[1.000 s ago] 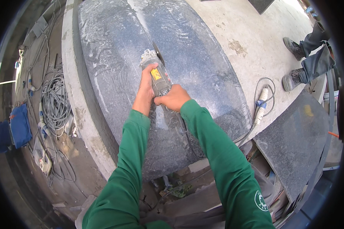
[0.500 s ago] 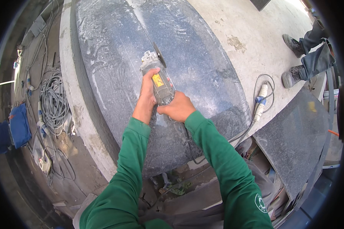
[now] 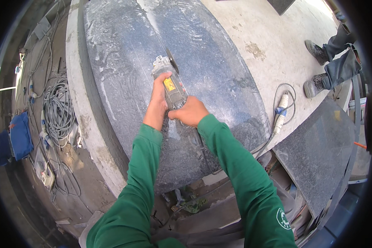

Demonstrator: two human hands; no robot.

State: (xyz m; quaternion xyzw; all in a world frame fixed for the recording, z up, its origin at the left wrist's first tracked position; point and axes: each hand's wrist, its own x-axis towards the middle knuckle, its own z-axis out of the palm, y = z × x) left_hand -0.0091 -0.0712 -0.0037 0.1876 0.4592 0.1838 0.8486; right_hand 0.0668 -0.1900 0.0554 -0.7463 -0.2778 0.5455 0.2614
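Observation:
My left hand [image 3: 157,101] is closed round the body of a dusty grey angle grinder [image 3: 173,89], thumb lying along its top. My right hand [image 3: 189,111] grips the rear of the tool, just below and right of the left. The thin disc [image 3: 171,58] stands on edge at the far end, over a straight groove in a large speckled grey-blue stone slab [image 3: 223,66] marked with pale dust. A black power cord [image 3: 200,144] runs from the grinder toward the slab's near edge.
A concrete ledge [image 3: 74,62] borders the slab's left. Coiled grey cables [image 3: 58,109] and blue cloth items [image 3: 20,136] lie beyond it. A cable connector [image 3: 281,115] rests on pale concrete at right, near another person's booted feet [image 3: 316,84]. A loose dark slab [image 3: 312,157] lies at lower right.
The grinder and both hands have shifted slightly toward me compared with one second ago, staying along the groove. The grip looks the same.

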